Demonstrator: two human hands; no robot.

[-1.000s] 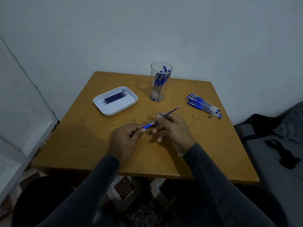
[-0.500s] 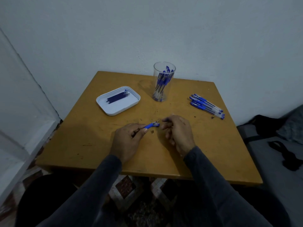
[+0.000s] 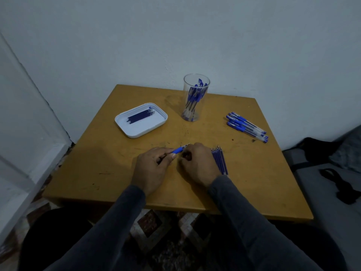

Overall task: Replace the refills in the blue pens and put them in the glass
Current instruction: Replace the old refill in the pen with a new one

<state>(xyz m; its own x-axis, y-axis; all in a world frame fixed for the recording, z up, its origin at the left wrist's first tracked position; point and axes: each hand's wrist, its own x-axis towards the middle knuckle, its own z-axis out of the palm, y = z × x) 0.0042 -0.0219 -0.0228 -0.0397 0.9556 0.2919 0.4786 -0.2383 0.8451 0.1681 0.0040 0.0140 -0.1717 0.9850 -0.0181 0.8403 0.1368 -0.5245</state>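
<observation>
Blue-gripped pen (image 3: pixel 178 150) is pinched in the left hand (image 3: pixel 151 169), tip up and to the right. Right hand (image 3: pixel 198 165) curls beside the tip; what it grasps is hidden. Refills (image 3: pixel 220 162) lie just right. Farther off: tray (image 3: pixel 125 126), glass (image 3: pixel 192 102) of pens, loose pens (image 3: pixel 247 127).

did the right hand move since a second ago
Yes. The right hand has dropped toward the table, nearer the person and farther from the glass.

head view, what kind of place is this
Probably a corner of a home room: a small worn yellow-brown wooden table against a plain white wall, patterned floor tiles below, dark fabric seat alongside.
</observation>
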